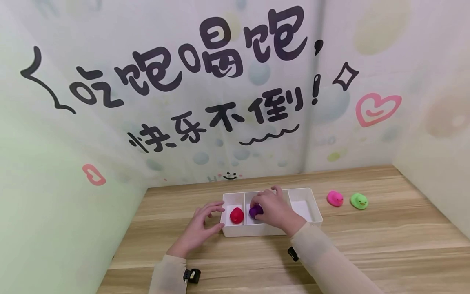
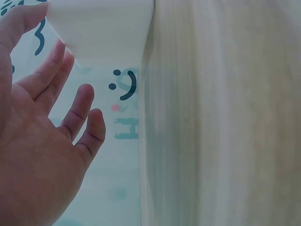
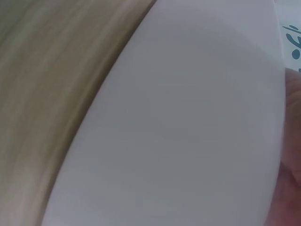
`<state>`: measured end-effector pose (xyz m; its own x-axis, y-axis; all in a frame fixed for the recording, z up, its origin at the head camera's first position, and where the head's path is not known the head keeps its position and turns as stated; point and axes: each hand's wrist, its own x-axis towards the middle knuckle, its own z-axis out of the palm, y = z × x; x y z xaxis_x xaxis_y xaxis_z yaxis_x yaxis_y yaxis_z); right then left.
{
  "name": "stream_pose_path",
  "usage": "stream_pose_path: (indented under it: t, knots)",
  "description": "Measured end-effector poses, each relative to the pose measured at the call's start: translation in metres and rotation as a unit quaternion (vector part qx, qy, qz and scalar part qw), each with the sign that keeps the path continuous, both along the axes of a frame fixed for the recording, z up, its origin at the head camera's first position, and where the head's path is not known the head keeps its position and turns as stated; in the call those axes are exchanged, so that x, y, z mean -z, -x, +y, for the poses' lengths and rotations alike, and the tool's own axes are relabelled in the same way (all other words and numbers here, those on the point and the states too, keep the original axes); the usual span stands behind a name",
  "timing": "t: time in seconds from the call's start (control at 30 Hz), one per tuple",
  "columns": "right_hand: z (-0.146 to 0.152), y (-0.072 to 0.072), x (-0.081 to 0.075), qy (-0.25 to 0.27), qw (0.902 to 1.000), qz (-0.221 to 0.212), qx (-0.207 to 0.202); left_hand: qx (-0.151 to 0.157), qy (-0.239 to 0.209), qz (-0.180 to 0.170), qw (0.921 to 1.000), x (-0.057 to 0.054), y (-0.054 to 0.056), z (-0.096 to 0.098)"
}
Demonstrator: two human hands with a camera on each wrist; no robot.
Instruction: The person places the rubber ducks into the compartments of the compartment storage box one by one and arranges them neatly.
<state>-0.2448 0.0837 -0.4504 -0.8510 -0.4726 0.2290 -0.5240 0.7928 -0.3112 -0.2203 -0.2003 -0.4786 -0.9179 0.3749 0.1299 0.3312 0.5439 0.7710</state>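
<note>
A long white box [image 1: 253, 231] with three compartments in a row stands on the table. In its left compartment sits a small red toy duck [image 1: 236, 215]. My right hand [image 1: 273, 208] reaches into the middle compartment and pinches a purple toy duck [image 1: 255, 211], partly hidden by the fingers. At the box's left end is my left hand [image 1: 198, 228], thumb and fingers spread, fingertips at the edges of the end wall. The left wrist view shows that white end wall [image 2: 103, 33] beside the thumb and fingers. In the right wrist view the box's side covers most of the hand.
A pink toy duck [image 1: 335, 198] and a green toy duck [image 1: 359, 201] stand on the wooden table [image 1: 385, 245], right of the box. A printed wall [image 1: 264, 155] with large black lettering rises behind the table. Side walls flank it.
</note>
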Motion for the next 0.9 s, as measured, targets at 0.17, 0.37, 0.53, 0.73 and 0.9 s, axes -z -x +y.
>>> stream_pose_path:
  t: [0.17, 0.37, 0.53, 0.73, 0.9]
  knots:
    - [-0.0014, 0.0016, 0.0008, -0.001, 1.0, -0.008, -0.002, 0.0, 0.0, 0.006, 1.0, 0.0012, 0.0001, -0.0009]
    - [-0.0024, 0.0028, 0.0015, -0.001, 0.9999, -0.013, -0.002, 0.001, -0.001, 0.012, 0.9999, 0.0026, 0.0009, -0.0015]
    - [-0.0022, 0.0028, 0.0017, 0.001, 0.9997, -0.024, 0.002, 0.005, -0.005, 0.018, 0.9998, 0.0029, 0.0017, -0.0006]
    - [-0.0004, 0.0024, 0.0016, 0.006, 0.9995, -0.029, 0.007, 0.008, -0.01, 0.029, 0.9995, 0.0064, 0.0029, 0.0004]
    - [0.0027, 0.0011, 0.0029, 0.023, 0.9996, -0.016, 0.003, 0.002, -0.016, 0.036, 0.9992, 0.0089, 0.0039, 0.001]
